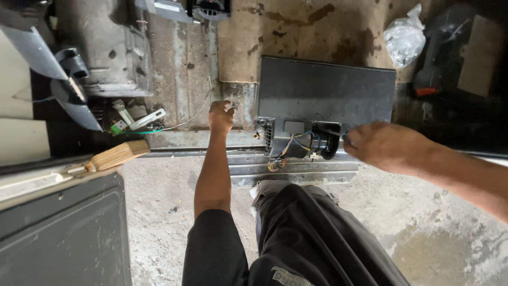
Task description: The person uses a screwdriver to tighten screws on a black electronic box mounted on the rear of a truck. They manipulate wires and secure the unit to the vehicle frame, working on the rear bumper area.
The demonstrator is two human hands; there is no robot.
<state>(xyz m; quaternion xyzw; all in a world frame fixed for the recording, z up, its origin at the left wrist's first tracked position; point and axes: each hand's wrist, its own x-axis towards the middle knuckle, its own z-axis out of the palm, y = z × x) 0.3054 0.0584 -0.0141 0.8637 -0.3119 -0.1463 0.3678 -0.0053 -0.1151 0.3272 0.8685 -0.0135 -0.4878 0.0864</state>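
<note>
Clear plastic bag (pixel 405 37), crumpled, at 1 o'clock. Grey fan blades (pixel 63 79) at 10 o'clock, beside a grey metal housing (pixel 114 50). Straw hand broom (pixel 114 156) at 9 o'clock. Dark metal panel (pixel 61 233) at 8 o'clock.

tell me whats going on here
A person stands over a dark metal appliance casing lying on a dirty workshop floor. Their left hand is closed in a fist at the casing's left corner; what it grips is too small to tell. Their right hand reaches to the open end, where coloured wires and a black part are exposed. A brush lies to the left.
</note>
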